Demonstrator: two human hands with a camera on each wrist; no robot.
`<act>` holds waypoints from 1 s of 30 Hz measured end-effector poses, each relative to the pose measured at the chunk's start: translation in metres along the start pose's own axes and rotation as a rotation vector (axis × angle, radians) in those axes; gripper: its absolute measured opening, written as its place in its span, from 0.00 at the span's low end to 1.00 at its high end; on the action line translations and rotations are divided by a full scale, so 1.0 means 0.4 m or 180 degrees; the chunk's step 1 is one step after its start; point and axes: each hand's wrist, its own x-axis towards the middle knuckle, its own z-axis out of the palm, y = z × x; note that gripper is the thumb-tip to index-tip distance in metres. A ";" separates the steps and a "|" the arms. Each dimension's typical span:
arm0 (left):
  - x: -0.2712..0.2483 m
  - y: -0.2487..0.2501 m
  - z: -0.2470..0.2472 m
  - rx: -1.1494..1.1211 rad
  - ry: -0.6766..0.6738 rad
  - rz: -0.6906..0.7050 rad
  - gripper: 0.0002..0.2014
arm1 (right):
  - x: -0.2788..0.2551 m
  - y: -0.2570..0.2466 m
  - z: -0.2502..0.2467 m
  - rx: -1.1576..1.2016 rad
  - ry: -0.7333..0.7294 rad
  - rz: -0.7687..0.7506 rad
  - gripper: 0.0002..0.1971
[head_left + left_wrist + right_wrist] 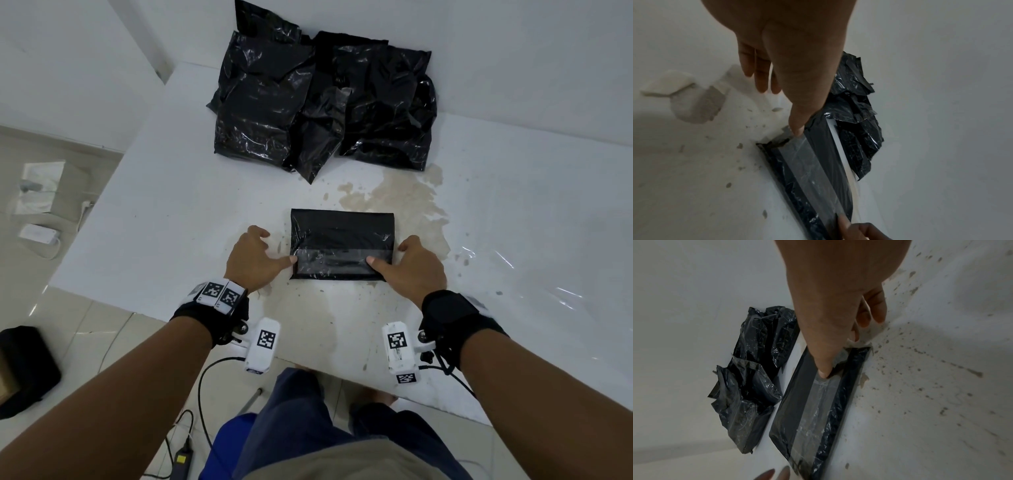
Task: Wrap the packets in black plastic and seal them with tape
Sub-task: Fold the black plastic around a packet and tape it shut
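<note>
Flat on the white table (171,205) lies a black-wrapped packet (342,233) with clear tape (332,255) across it. Left hand (251,262) and right hand (418,265) lie open, thumbs pressing the tape's ends. No readable writing shows; wristbands carry square coded markers (219,291).

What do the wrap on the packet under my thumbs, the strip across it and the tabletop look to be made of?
Packet: thin black plastic film, glossy; it creases and throws sharp glints.
Tape strip: looks like clear glossy adhesive tape; the black shows through greyed, with fine wrinkles, under the left hand and right hand.
Table: smooth, matte white, perhaps laminate or painted board; brownish stains, material uncertain.
</note>
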 end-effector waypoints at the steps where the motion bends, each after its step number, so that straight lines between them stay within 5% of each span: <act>1: 0.003 0.008 0.001 0.0101 0.0103 0.0101 0.39 | -0.002 -0.001 -0.001 -0.0105 -0.0002 -0.0027 0.34; 12: 0.018 0.128 0.075 0.0974 0.0057 0.0433 0.60 | -0.005 -0.016 -0.006 -0.0696 0.0079 0.0030 0.40; 16: 0.016 0.119 0.089 0.1231 -0.0042 0.0530 0.65 | -0.013 -0.025 -0.014 -0.0534 0.0540 -0.0180 0.41; 20: 0.019 0.110 0.089 0.1228 -0.0066 0.0586 0.66 | -0.024 -0.059 0.013 -0.0782 0.0756 -0.0936 0.41; 30: 0.026 0.094 0.081 0.1125 -0.0057 0.0601 0.65 | 0.023 -0.117 0.026 -0.1492 0.0648 -0.1253 0.46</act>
